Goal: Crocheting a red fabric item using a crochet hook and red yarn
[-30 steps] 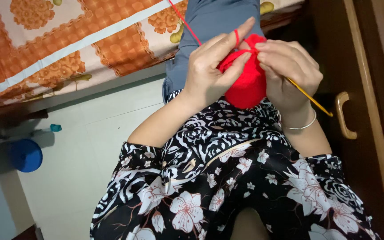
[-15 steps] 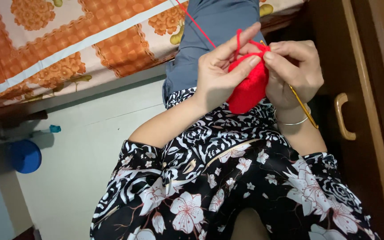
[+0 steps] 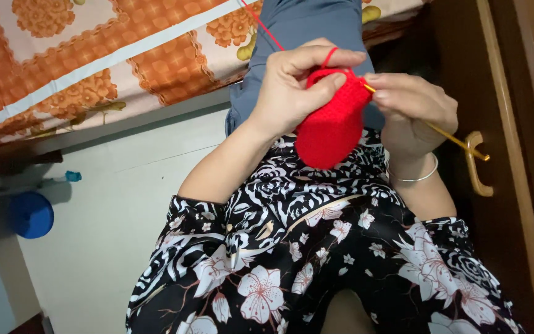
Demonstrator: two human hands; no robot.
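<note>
My left hand [image 3: 295,86] grips the top edge of a red crocheted piece [image 3: 332,127], with red yarn [image 3: 261,25] looped over its forefinger and running up out of view. My right hand [image 3: 412,108] holds a thin yellow crochet hook [image 3: 452,137], its tip pushed into the red piece at the top edge. A silver bangle [image 3: 412,176] circles my right wrist. The work hangs above my lap, which is covered by a black dress with white flowers [image 3: 316,260].
An orange patterned bedsheet [image 3: 94,62] covers a bed at the upper left. A dark wooden cupboard door with a brass handle [image 3: 474,164] stands at the right. A blue round object [image 3: 31,214] lies on the pale floor at the left.
Both hands and the red piece have shifted a little between the frames. The hook tip now sits in the top edge of the piece, with the left forefinger stretched over it.
</note>
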